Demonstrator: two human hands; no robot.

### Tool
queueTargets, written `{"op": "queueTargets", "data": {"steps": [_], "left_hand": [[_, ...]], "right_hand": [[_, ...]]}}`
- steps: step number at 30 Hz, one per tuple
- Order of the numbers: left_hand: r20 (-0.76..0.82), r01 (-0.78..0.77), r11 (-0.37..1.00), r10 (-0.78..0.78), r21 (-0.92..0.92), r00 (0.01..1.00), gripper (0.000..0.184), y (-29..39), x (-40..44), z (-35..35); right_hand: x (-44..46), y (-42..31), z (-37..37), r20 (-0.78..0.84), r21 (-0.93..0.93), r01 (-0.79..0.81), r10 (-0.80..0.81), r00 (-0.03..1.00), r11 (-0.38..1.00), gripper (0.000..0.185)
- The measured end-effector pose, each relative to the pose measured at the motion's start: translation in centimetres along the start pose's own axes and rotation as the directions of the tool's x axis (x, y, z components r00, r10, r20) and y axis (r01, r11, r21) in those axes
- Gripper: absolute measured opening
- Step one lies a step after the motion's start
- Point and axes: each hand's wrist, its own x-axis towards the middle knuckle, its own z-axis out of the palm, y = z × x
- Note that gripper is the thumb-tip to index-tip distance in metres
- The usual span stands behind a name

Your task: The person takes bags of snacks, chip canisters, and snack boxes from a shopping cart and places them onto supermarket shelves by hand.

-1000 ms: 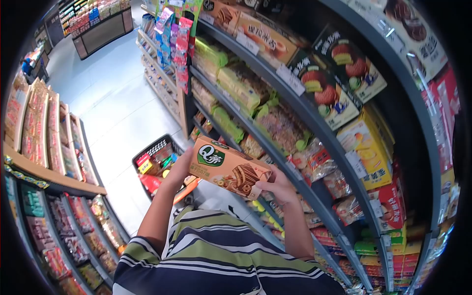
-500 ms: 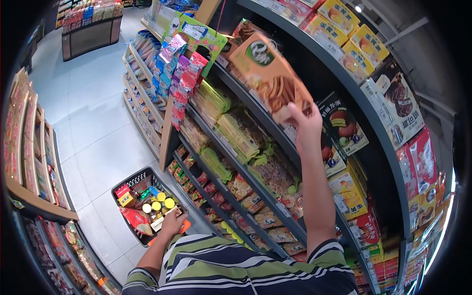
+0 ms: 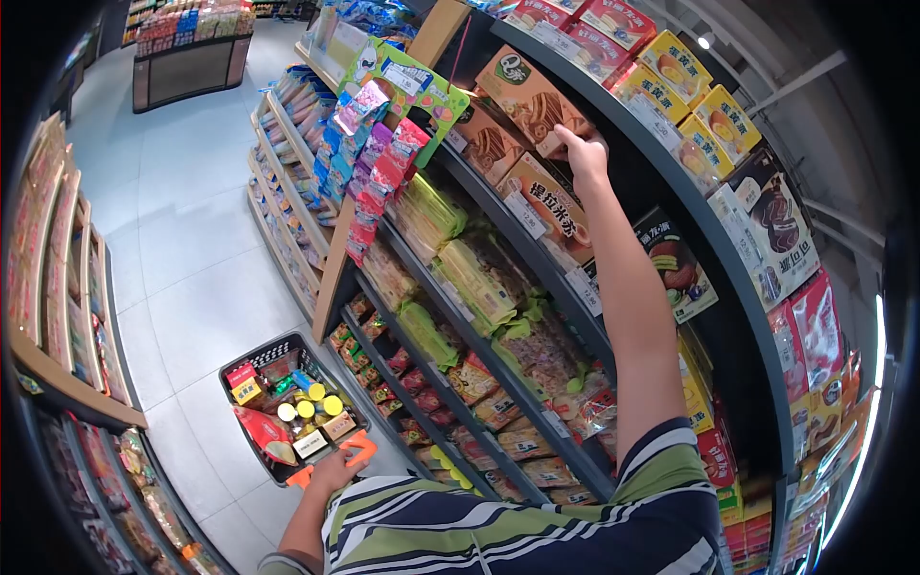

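Note:
My right hand is closed on the near end of a brown cake box, thumb on its front. The box is at the upper shelf, above other brown boxes, one of which is a tiramisu-flavoured box standing below my hand. Low on the left, my left hand is wrapped round the orange handle of a black shopping basket. Inside the basket are a red bag, a small yellow-and-red box and several yellow-lidded containers.
Yellow pie boxes line the top shelf, and a dark box stands right of my forearm. Candy packets hang from the shelf end. Across the pale floor is another shelf unit; a display stand is farther off.
My right hand has moved the brown box up and away from me, back to the shelf, uncovering the boxes below. My left hand has shifted toward me, onto the basket's handle.

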Motion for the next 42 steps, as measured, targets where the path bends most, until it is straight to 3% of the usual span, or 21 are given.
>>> {"op": "queueTargets", "data": {"steps": [1, 3, 11, 15, 22, 32, 42], "left_hand": [[-0.003, 0.008, 1.000, -0.008, -0.018, 1.000, 0.087, -0.3, -0.2, 0.0], [-0.031, 0.013, 1.000, -0.014, -0.027, 0.999, 0.087, -0.7, -1.0, -0.3], [-0.060, 0.071, 0.994, -0.076, -0.084, 0.995, 0.089, -1.7, -2.6, -0.9], [-0.053, 0.083, 0.992, -0.089, -0.095, 0.995, 0.090, -1.3, -3.0, -1.2], [0.004, 0.095, 0.988, -0.095, -0.120, 0.995, 0.092, -2.3, -1.7, -0.8], [0.041, 0.104, 0.972, -0.098, -0.210, 0.994, 0.088, -3.2, -0.9, -0.5], [-0.024, 0.065, 0.950, -0.076, -0.306, 0.997, 0.073, -3.9, -0.5, 0.3]], "right_hand": [[0.9, 0.2, 0.1, 0.020, 0.016, 0.023, -0.024, 1.000, 1.000, 0.045], [3.4, 2.1, 0.0, 0.018, -0.127, 0.022, -0.020, 1.000, 0.992, 0.043], [4.6, 4.4, 1.4, 0.013, -0.153, -0.138, 0.142, 0.990, 0.979, 0.041], [3.7, 2.7, 1.6, -0.025, -0.346, -0.188, 0.191, 0.981, 0.919, 0.045], [4.7, 4.6, 1.3, 0.041, -0.286, -0.059, 0.074, 0.996, 0.956, 0.048], [6.2, 7.3, 1.8, 0.012, -0.278, 0.015, -0.012, 1.000, 0.961, 0.043], [6.1, 7.1, 2.1, -0.033, -0.366, -0.024, 0.013, 0.999, 0.930, 0.044]]}}
